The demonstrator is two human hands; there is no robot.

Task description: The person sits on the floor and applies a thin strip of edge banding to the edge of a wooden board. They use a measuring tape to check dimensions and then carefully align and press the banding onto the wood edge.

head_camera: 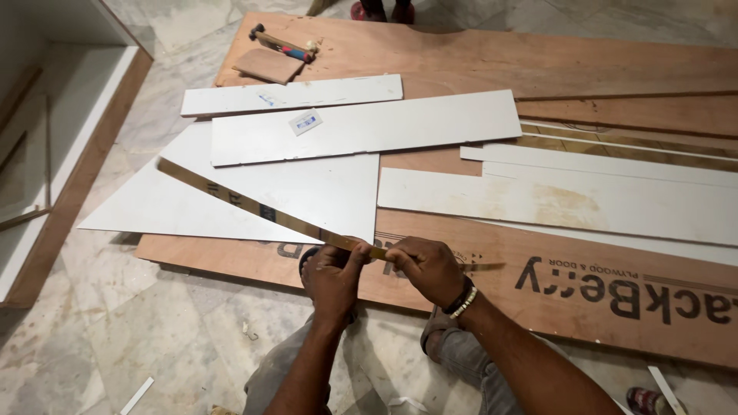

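Note:
A long, thin strip with a brownish printed face (238, 201) runs from the upper left down to my hands. My left hand (332, 275) pinches it near its lower end, and my right hand (430, 269), with a beaded wristband, grips it just to the right. The strip's tip pokes out past my right hand. Beneath the strip lies a white triangular laminate sheet (307, 200) on a large plywood board (584, 300).
Several white laminate strips (361, 127) lie across the plywood. A hammer (283, 46) and a small wood offcut (267, 66) rest at the far end. A white cabinet frame (54, 154) stands at left on the marble floor. Someone's feet (380, 11) show at the top.

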